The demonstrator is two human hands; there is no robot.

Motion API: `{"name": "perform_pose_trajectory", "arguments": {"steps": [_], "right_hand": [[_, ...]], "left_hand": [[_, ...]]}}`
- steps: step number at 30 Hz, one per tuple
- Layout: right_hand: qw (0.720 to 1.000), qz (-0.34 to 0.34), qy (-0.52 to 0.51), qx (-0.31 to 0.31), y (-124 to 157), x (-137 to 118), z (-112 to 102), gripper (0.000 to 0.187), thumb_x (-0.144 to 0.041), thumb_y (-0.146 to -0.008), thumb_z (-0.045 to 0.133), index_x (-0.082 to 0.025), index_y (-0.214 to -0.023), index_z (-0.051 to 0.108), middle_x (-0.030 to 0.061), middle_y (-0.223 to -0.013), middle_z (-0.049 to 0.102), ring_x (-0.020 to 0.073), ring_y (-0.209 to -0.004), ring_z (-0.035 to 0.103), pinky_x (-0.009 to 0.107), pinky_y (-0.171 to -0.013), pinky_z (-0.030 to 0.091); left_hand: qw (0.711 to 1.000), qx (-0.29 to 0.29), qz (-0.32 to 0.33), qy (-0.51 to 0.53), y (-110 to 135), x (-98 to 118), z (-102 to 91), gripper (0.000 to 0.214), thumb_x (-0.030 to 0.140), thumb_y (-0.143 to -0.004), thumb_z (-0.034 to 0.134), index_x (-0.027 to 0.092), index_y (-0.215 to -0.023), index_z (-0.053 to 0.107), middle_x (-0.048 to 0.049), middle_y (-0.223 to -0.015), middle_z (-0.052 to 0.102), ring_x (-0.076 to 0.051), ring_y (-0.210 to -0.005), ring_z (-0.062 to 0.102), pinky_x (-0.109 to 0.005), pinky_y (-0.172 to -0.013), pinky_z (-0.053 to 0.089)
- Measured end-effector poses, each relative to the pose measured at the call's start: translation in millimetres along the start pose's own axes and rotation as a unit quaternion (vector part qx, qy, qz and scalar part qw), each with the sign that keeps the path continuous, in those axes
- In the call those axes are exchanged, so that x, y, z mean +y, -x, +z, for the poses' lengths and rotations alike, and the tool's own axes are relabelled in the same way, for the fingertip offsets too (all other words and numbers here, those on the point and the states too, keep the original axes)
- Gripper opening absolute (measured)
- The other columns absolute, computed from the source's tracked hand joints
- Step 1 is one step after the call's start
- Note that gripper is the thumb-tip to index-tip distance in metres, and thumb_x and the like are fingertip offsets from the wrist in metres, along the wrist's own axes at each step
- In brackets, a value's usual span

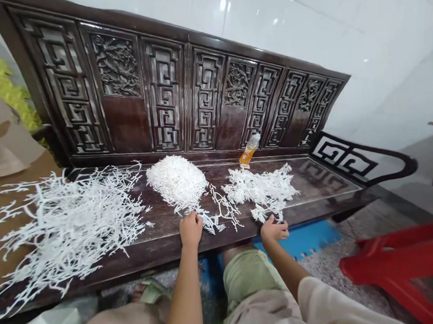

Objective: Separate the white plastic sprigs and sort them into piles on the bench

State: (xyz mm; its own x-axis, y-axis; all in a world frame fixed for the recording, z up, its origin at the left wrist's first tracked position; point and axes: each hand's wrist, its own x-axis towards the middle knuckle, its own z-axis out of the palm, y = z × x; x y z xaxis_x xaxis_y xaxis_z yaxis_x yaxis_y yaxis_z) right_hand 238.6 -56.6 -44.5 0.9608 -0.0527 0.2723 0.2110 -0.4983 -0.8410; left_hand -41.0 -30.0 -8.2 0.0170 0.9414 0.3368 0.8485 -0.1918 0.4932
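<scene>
My left hand (191, 230) is closed at the front edge of a heap of small white pieces (177, 180). A white branched piece (210, 222) sticks out beside its fingers, apparently in its grip. My right hand (274, 230) is at the bench's front edge, thumb and fingers apart, by a loose pile of white leafy sprigs (259, 187). Its thumb is close to the pile's near end; whether it touches is hard to tell. Between the hands lies a bare white branch (225, 206). A large tangle of white branched stems (77, 222) spreads at the left.
All this lies on a dark carved wooden bench (319, 192). A bottle of orange drink (250, 149) stands at its back. Cardboard (5, 198) and yellow material (4, 85) are at the left. A red plastic stool (397, 266) and a blue mat (314, 239) are at the right.
</scene>
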Motion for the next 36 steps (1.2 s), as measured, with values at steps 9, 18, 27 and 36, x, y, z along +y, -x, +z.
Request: {"name": "perform_pose_trajectory", "arguments": {"steps": [9,18,27,36], "right_hand": [[1.0,-0.015,0.022,0.003,1,-5,-2,0.043,-0.031,-0.073,0.042,-0.016,-0.114,0.043,0.0217,-0.111,0.035,0.0356,-0.095,0.046,0.047,-0.073,0.038],[0.996,0.005,0.079,-0.047,4,-18,-14,0.054,-0.028,-0.076,0.04,-0.014,-0.128,0.031,0.0191,-0.116,0.031,0.0333,-0.104,0.042,0.043,-0.085,0.036],[0.995,0.018,0.06,-0.077,2,-22,-23,0.061,-0.029,-0.077,0.038,-0.01,-0.132,0.02,0.0218,-0.117,0.027,0.0337,-0.106,0.04,0.045,-0.089,0.033],[0.996,0.02,0.05,-0.069,3,-22,-26,0.061,-0.03,-0.077,0.04,-0.012,-0.131,0.02,0.0198,-0.116,0.027,0.033,-0.11,0.037,0.043,-0.092,0.031]], "left_hand": [[1.0,-0.017,-0.016,-0.013,4,-10,-15.7,0.018,0.022,-0.078,0.037,0.018,-0.065,0.049,-0.0037,-0.062,0.059,-0.015,-0.058,0.052,-0.026,-0.057,0.029],[0.997,-0.035,-0.074,-0.016,3,-11,-11.3,0.019,0.026,-0.078,0.039,0.018,-0.069,0.053,-0.0022,-0.062,0.056,-0.014,-0.058,0.05,-0.024,-0.055,0.028],[0.996,-0.036,-0.049,-0.066,3,-7,-11.7,0.022,0.026,-0.081,0.034,0.017,-0.073,0.053,-0.0043,-0.069,0.061,-0.016,-0.063,0.054,-0.026,-0.061,0.031],[0.991,-0.045,-0.054,-0.111,3,2,-11.3,0.028,0.024,-0.084,0.028,0.015,-0.083,0.055,-0.0073,-0.071,0.062,-0.019,-0.07,0.057,-0.029,-0.067,0.034]]}}
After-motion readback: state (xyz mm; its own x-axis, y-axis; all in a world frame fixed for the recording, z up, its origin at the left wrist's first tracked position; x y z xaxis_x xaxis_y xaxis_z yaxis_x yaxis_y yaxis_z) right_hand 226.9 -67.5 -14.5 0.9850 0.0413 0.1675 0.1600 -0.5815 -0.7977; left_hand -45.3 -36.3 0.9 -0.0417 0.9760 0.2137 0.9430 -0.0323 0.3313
